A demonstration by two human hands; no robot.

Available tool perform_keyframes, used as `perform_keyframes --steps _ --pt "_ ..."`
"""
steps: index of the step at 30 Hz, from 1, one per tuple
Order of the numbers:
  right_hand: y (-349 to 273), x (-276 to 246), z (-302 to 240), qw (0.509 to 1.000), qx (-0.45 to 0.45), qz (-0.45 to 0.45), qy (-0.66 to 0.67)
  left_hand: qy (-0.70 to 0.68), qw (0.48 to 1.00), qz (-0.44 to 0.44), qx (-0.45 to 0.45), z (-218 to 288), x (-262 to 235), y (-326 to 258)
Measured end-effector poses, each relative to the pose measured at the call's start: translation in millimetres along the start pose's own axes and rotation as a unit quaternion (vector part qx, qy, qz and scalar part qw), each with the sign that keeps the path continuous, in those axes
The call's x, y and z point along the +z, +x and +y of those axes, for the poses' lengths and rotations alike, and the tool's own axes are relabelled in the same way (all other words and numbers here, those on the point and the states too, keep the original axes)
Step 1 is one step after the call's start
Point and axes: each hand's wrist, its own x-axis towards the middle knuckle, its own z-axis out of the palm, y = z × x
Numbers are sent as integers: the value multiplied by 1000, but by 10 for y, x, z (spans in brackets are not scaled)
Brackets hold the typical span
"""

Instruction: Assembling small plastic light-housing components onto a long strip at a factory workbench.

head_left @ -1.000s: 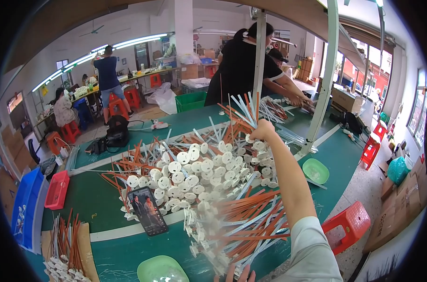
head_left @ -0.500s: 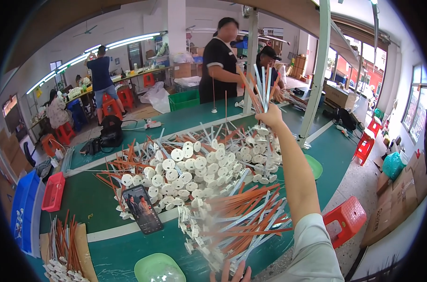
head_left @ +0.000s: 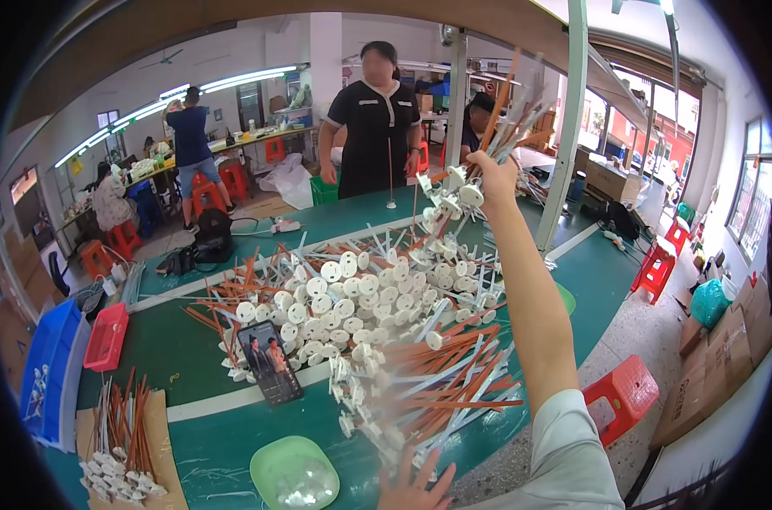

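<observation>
My right hand (head_left: 493,172) is raised high above the green table (head_left: 190,340), closed around a bundle of white and orange rods with white discs (head_left: 479,144) that fans out above and below the fist. Beneath it lies a big heap of the same disc-ended rods (head_left: 360,314). My left hand (head_left: 413,486) shows at the bottom edge with fingers spread, touching the near end of a blurred pile of orange and white rods (head_left: 441,395). It holds nothing that I can see.
A phone (head_left: 269,362) leans on the heap. A green bowl of small parts (head_left: 294,473) sits near the front edge, sorted rods on cardboard (head_left: 122,442) at left. Red and blue bins (head_left: 71,357), red stools (head_left: 628,395). A person in black (head_left: 375,127) stands across the table.
My right hand has lifted the bundle of rods up off the heap and higher. The person in black has straightened and stepped left. The near pile has shifted under my left hand.
</observation>
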Motion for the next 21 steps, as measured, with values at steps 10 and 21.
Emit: perform_keyframes --steps 10,21 --pt "-1515 -183 -313 936 181 -12 301 -71 995 48 -40 -116 86 -56" --pt "-2996 -377 245 863 317 118 376 10 997 72 -17 -26 181 -7"
